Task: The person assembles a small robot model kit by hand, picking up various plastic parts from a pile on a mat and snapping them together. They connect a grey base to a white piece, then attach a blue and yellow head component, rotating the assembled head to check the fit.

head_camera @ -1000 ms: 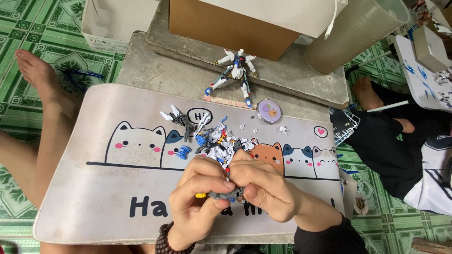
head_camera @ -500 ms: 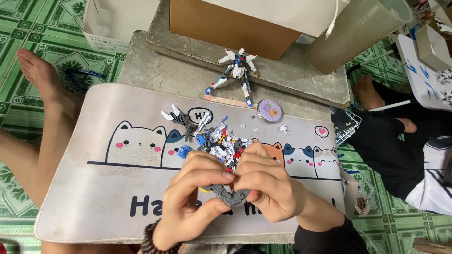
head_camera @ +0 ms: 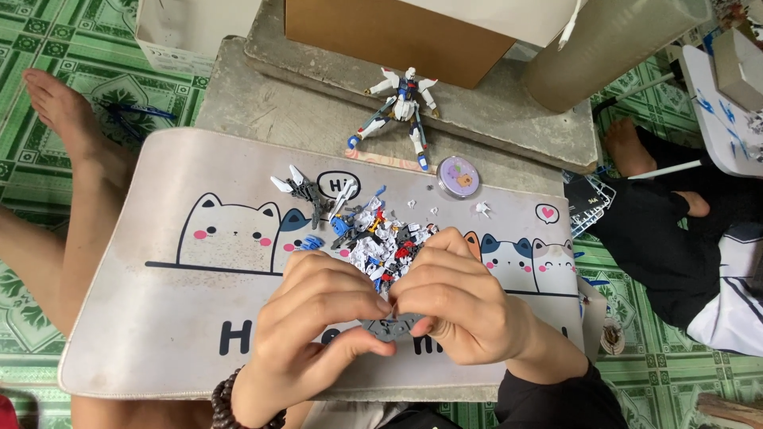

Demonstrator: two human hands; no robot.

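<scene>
Grey plastic model part (head_camera: 391,326) — pinched between both hands. Left hand (head_camera: 318,318) and right hand (head_camera: 461,310) grasp it together above a cat-printed mat (head_camera: 159,318).

Small dark grey plastic piece (head_camera: 391,326) mostly covered by fingertips, brown cardboard box (head_camera: 397,36) cut by top edge, tiny white plastic bits (head_camera: 482,209) too small to be identified.

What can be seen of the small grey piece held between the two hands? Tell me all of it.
The grey piece is small, flat and dark grey, and looks like moulded plastic with angled edges. Only its lower part shows; fingers cover the rest. The left hand and the right hand pinch it from either side, above the cat-print mat, just in front of the pile of small parts. Finer detail is too small to tell.
</scene>
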